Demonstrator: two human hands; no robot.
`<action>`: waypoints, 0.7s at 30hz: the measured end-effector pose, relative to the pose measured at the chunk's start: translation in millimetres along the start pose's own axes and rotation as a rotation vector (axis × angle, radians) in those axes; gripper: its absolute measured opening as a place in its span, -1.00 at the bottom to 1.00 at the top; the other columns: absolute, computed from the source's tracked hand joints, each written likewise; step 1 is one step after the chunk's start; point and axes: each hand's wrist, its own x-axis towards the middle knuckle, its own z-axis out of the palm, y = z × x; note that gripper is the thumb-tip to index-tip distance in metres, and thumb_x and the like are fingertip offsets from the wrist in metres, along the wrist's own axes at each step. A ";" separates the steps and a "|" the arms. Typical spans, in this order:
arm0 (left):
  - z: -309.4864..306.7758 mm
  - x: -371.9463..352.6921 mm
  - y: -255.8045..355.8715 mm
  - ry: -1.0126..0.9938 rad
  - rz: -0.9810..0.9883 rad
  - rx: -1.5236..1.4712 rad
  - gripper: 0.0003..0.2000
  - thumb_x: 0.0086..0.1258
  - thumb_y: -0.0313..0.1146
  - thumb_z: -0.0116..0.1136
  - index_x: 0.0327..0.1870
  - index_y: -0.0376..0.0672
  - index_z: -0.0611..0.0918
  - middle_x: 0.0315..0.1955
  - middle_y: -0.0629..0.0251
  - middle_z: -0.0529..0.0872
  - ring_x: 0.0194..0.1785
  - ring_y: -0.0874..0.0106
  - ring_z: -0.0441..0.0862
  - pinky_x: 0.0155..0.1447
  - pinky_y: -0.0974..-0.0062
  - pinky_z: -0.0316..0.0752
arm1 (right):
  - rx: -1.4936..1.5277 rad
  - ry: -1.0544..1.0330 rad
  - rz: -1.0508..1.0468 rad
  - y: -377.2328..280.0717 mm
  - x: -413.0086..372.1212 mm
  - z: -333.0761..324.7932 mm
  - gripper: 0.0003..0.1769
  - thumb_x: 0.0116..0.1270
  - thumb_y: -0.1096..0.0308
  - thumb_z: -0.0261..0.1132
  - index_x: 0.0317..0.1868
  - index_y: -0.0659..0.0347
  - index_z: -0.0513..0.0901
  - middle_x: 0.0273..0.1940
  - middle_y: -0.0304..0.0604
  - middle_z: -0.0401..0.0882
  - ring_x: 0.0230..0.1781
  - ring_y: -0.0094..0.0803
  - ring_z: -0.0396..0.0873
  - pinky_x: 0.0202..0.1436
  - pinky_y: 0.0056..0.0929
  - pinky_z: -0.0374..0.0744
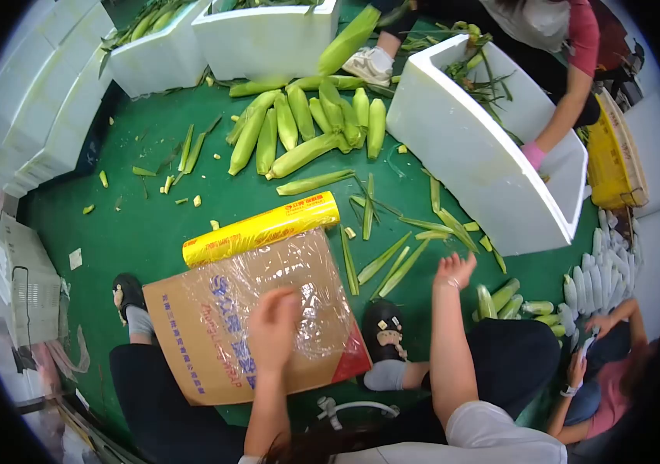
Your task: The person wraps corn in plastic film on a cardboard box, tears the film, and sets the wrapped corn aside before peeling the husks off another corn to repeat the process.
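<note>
My left hand [274, 325] is above the cardboard box [183, 332], which lies across my lap with clear film over part of it; the hand is blurred and its fingers are hard to make out. My right hand [454, 271] is raised to the right of the box, over loose husk leaves, with its fingers apart and nothing in them. A yellow roll of film [260, 229] rests along the far edge of the box. Beyond it, a pile of green corn cobs [287, 124] lies on the green floor [144, 224].
White foam boxes [264, 42] stand at the back, and another white foam box [485, 155] holds husks at the right, where a co-worker's gloved hand reaches in. A yellow crate [612, 155], wrapped corn [601, 278] and a seated person are farther right. A white basket [32, 301] is left.
</note>
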 end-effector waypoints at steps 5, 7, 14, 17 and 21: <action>-67.6 -9.4 -51.6 0.595 0.148 -0.073 -0.92 0.44 -0.54 0.07 -0.14 -0.34 0.56 -0.35 0.30 0.61 -0.30 0.59 0.54 -0.21 0.64 0.45 | -1.150 -1.268 -0.708 146.5 -85.0 186.1 -0.64 0.12 0.44 0.26 -0.04 0.33 0.52 -0.05 0.03 0.58 -0.01 -0.08 0.58 0.11 -0.25 0.53; -79.8 -20.9 -56.6 0.695 0.128 -0.053 -0.93 0.44 -0.55 0.07 -0.14 -0.34 0.55 -0.37 0.30 0.61 -0.31 0.58 0.54 -0.21 0.63 0.44 | -1.538 -1.639 -1.292 212.3 -97.6 229.3 -0.50 0.09 0.44 0.27 0.11 0.27 0.48 0.09 0.07 0.49 0.18 -0.07 0.45 0.26 -0.17 0.40; -127.3 -65.9 -68.5 0.577 -0.141 0.200 -0.87 0.41 -0.54 0.11 -0.10 -0.35 0.54 -0.36 0.32 0.60 -0.32 0.57 0.53 -0.22 0.62 0.45 | -1.987 -1.739 -1.754 262.8 -91.8 236.1 -0.45 0.08 0.21 0.38 0.10 0.10 0.48 0.06 -0.11 0.45 0.20 -0.19 0.39 0.25 -0.24 0.38; -128.5 -78.0 -81.2 0.576 -0.152 0.279 -0.78 0.35 -0.52 0.18 -0.03 -0.37 0.52 -0.25 0.26 0.56 -0.26 0.51 0.54 -0.21 0.58 0.47 | -1.761 -1.657 -1.346 200.9 -85.4 200.2 -0.38 0.00 0.13 0.45 0.05 0.18 0.48 -0.01 -0.04 0.45 0.10 -0.12 0.45 0.14 -0.19 0.46; -113.2 -86.3 -67.9 0.460 -0.010 0.695 -0.57 0.26 -0.48 0.31 0.11 -0.35 0.44 -0.10 0.12 0.50 -0.12 0.35 0.53 -0.04 0.49 0.47 | -1.333 -1.873 -0.788 76.2 -143.9 161.7 -0.40 -0.05 0.23 0.50 0.00 0.26 0.51 -0.12 0.01 0.50 -0.08 0.01 0.51 0.03 -0.19 0.51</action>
